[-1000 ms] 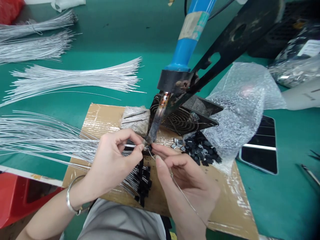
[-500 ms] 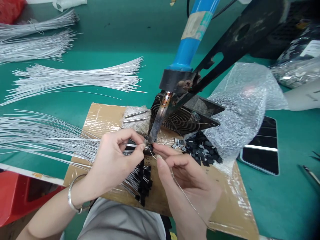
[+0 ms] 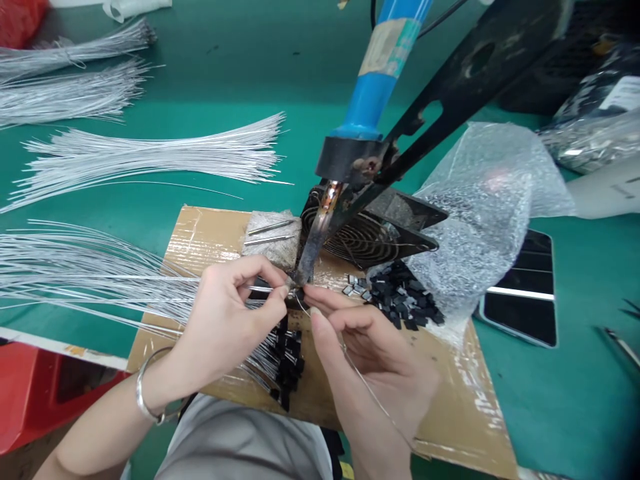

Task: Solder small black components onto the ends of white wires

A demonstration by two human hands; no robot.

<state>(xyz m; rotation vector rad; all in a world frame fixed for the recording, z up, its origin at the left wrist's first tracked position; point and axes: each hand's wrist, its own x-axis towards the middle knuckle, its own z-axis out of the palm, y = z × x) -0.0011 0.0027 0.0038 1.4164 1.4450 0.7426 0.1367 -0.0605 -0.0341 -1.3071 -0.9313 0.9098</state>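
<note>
My left hand [image 3: 235, 327], with a bracelet on the wrist, pinches a thin grey wire [image 3: 259, 289] between thumb and forefinger. Just under the tip of a soldering iron [image 3: 367, 100], its fingertips stop close to the metal. My right hand [image 3: 375, 367] has thumb and fingers closed on a strand of solder wire [image 3: 369, 385]; the strand's bent end reaches up to the iron tip, and its tail trails over the palm. The joint itself is small and partly hidden by fingers. Below my left hand lie wires with black ends [image 3: 289, 367].
A black bracket [image 3: 450, 93] holds the iron above a cardboard sheet [image 3: 450, 407]. Behind the tip are a fan [image 3: 360, 237] and a pad [image 3: 267, 255] with two metal rods. Black pieces [image 3: 400, 293], a plastic bag [image 3: 480, 193] and a phone [image 3: 523, 293] lie right; wire bundles [image 3: 160, 157] left.
Both hands keep almost the same place and grip. The whole view, most plainly the iron and bracket, has shifted slightly left.
</note>
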